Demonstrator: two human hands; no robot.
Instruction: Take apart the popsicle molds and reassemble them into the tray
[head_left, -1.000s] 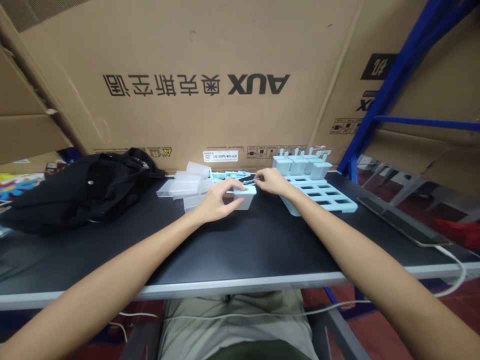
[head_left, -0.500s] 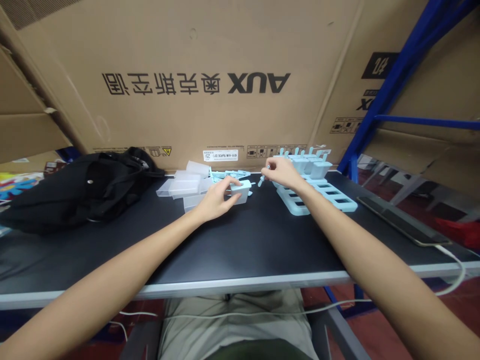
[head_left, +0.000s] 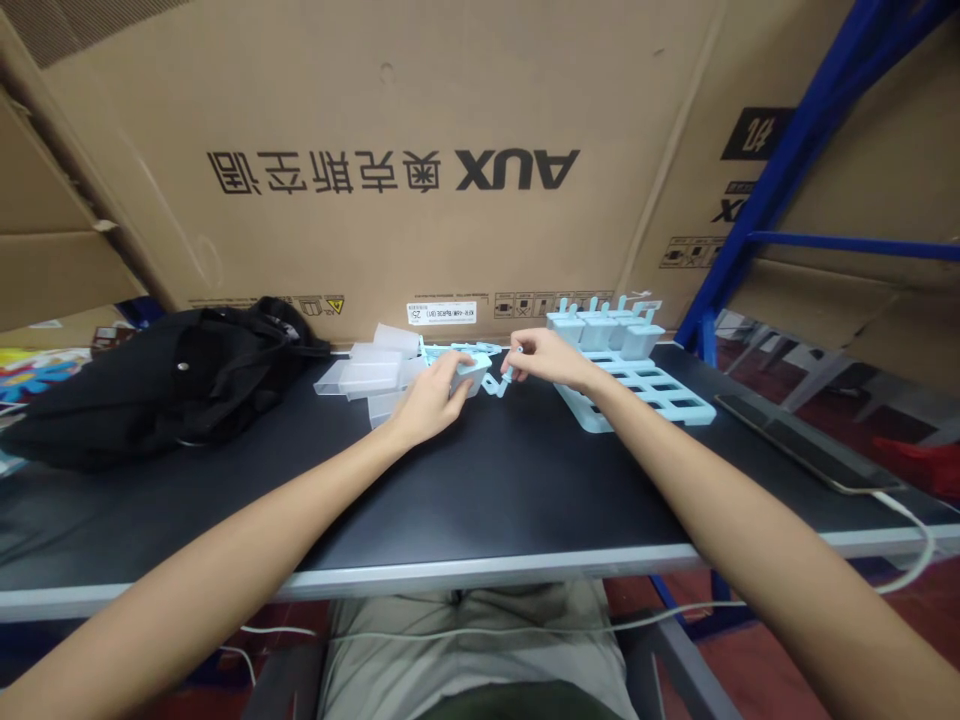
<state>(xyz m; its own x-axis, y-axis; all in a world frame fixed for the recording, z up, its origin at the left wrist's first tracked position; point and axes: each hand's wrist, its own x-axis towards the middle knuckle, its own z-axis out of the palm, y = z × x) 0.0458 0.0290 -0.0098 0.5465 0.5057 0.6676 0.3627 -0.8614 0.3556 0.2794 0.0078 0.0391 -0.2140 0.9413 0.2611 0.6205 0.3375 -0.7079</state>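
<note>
My left hand (head_left: 433, 398) is closed around a popsicle mold (head_left: 472, 374), a translucent box with a light-blue lid, just above the table. Pinched in the fingers of my right hand (head_left: 547, 358) is a light-blue popsicle stick (head_left: 508, 374), tilted, close to the mold's right side. A light-blue piece (head_left: 491, 386) with a hole lies beside the stick. Behind my left hand lie more light-blue sticks (head_left: 480, 349). To its left are several loose translucent mold cups (head_left: 371, 374). Right of my right hand is a light-blue slotted rack (head_left: 660, 392) with several capped, sticked molds (head_left: 598, 330) standing at its back.
A black bag (head_left: 172, 385) covers the table's left side. At the right edge lies a phone (head_left: 802, 440) with a white cable (head_left: 911, 520) plugged in. A large cardboard box (head_left: 390, 90) stands behind, with a blue metal frame (head_left: 780, 170) at the right.
My right hand has moved left and slightly down with the stick, nearer the mold. My left hand has shifted slightly left with the mold.
</note>
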